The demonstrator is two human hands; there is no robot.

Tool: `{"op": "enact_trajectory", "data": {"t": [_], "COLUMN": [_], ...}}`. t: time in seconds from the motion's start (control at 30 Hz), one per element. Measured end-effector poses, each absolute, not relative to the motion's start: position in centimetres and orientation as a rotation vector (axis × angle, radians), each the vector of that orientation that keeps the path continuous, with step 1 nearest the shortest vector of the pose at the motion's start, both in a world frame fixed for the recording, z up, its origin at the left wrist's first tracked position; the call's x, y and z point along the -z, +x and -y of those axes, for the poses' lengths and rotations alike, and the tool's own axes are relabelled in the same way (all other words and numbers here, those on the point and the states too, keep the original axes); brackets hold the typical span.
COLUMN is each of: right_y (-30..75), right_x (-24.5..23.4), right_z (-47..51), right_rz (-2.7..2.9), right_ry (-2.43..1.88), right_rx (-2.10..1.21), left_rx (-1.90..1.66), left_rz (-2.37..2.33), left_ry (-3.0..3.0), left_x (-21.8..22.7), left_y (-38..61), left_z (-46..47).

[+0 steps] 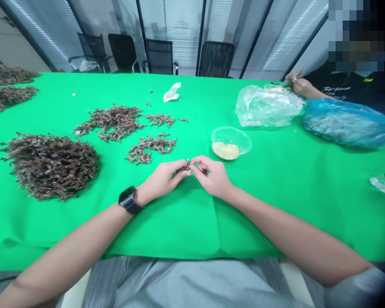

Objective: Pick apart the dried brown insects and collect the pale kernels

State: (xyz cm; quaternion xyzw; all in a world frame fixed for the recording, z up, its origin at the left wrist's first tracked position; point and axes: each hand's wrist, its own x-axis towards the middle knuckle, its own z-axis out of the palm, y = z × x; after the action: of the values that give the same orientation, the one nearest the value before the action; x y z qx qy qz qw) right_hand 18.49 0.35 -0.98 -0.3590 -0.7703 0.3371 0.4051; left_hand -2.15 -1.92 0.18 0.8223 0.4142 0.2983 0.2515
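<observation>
My left hand (pixel 168 175), with a black watch on its wrist, is closed in a pinch on a small brown piece (pixel 188 164). Fingertip to fingertip with it, my right hand (pixel 210 174) pinches at the same spot; what lies between its fingers is too small to name. A tiny gold-coloured bit shows at the fingertips. Just beyond my right hand stands a clear round bowl (pixel 244 143) with small gold-coloured bits (pixel 225 150) in its bottom. Left of the bowl, similar brown pieces lie in a loose group (pixel 151 147).
A large heap of brown pieces (pixel 51 167) sits at left, with a flatter heap (pixel 115 122) behind it. Crumpled white paper (pixel 172 93) lies farther back. A clear plastic bag (pixel 266 107) and a blue bag (pixel 346 122) lie at right, near another person's hands (pixel 300 83).
</observation>
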Motion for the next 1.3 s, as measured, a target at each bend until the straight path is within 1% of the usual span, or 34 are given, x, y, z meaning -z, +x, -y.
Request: {"op": "enact_trajectory", "data": {"t": [0.3,0.37,0.5,0.57,0.63,0.77,0.83,1.03,1.2,1.3], "right_y": [17.98,17.86,17.64,17.65,17.76,18.07,18.16,18.0,17.79,17.65], "right_x": [0.4,0.29,0.32,0.43,0.56,0.73,0.7,0.57,0.57,0.4], "right_z": [0.2,0.16,-0.18,-0.38,-0.52,-0.48,-0.39,-0.42,-0.46,-0.22], "right_rz": [1.723,1.639,1.415,1.39,1.499,1.842,1.918,1.913,1.818,1.719], "right_ry": [-0.963,-0.975,-0.984,-0.973,-0.973,-0.954,-0.947,-0.918,-0.899,-0.931], "right_rx": [-1.173,-1.303,-1.667,-1.735,-1.629,-1.2,-1.109,-1.147,-1.271,-1.427], "left_rx": [-0.808,-0.806,-0.783,-0.781,-0.796,-0.807,-0.796,-0.776,-0.757,-0.765], "left_rz": [-1.165,-1.182,-1.189,-1.193,-1.206,-1.208,-1.195,-1.168,-1.161,-1.138], "left_ry": [2.384,2.471,2.583,2.558,2.478,2.354,2.343,2.388,2.433,2.463], "left_x": [0.01,0.21,0.5,0.44,0.25,-0.18,-0.29,-0.23,0.08,0.37], "left_y": [-2.13,-2.27,-2.45,-2.4,-2.28,-2.13,-2.16,-2.22,-2.1,-2.21], "left_z": [1.87,1.84,1.79,1.79,1.8,1.83,1.83,1.86,2.01,2.03]}}
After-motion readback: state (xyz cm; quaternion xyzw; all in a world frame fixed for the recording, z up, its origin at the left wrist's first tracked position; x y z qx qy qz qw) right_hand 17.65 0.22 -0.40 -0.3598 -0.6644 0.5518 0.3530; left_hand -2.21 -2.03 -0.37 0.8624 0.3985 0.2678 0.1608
